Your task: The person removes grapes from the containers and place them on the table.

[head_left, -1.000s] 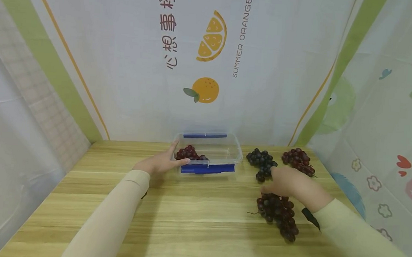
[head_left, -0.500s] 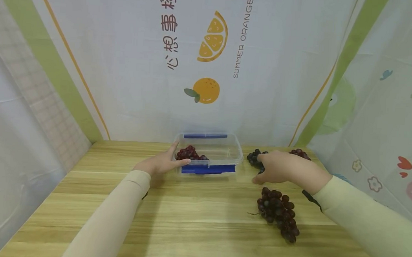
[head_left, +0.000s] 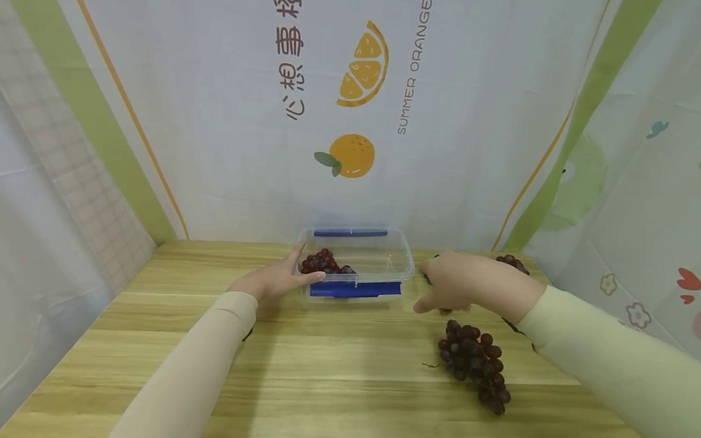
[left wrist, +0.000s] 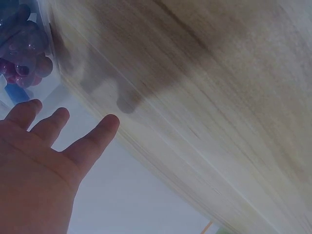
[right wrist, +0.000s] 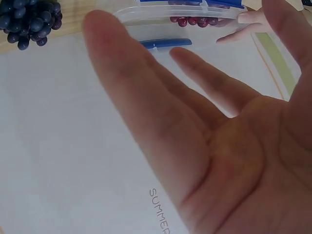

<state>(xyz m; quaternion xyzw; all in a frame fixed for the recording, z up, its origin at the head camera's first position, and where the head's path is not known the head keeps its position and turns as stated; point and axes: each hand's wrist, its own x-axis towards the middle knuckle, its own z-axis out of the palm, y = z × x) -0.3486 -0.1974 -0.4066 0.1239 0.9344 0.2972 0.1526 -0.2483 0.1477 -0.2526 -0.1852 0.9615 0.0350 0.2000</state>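
A clear plastic container (head_left: pixel 378 257) with blue clips stands at the back of the table, red grapes (head_left: pixel 320 261) in its left part. My left hand (head_left: pixel 277 275) rests at its left end, thumb along the front rim; the left wrist view shows its fingers straight and spread. Right of the container, my right hand (head_left: pixel 464 279) hovers with fingers extended and nothing held. Beneath it in the head view lies a mostly hidden bunch of black grapes (right wrist: pixel 30 22), visible apart from the fingers in the right wrist view.
A bunch of dark red grapes (head_left: pixel 474 364) lies on the wooden table (head_left: pixel 328 392), nearer than the right hand. Another red bunch (head_left: pixel 512 262) is partly hidden behind the right wrist. A white printed curtain (head_left: pixel 239 172) hangs right behind the table's back edge.
My right hand has moved from above the near dark red bunch, left and away from me, over the black grapes. My left hand and the container have stayed put.
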